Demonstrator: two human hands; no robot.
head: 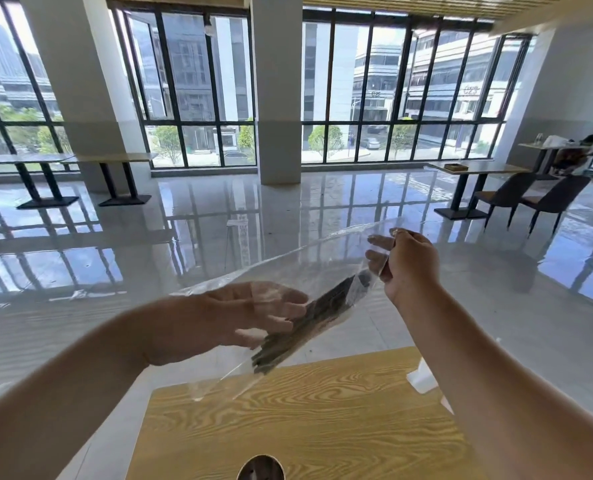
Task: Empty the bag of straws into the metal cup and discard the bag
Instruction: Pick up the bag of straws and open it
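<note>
From the head camera we see only a sliver of the metal cup (261, 468): its round rim is cut off by the bottom edge of the frame, at the near edge of the wooden worktop (322, 410). A white object (423, 377) at the worktop's far right corner is mostly hidden behind the right forearm, and we cannot tell what it is. The clear bag (288, 271) is hard to trace against the glossy floor (149, 237). It hangs in the air above the worktop's far edge, tilted, with dark straws (309, 323) bunched inside. Our left hand (253, 313) sits blurred behind the plastic, fingers loosely curled on the bag. Our right hand (406, 265) pinches the bag's upper end, fingers closed on the film.
</note>
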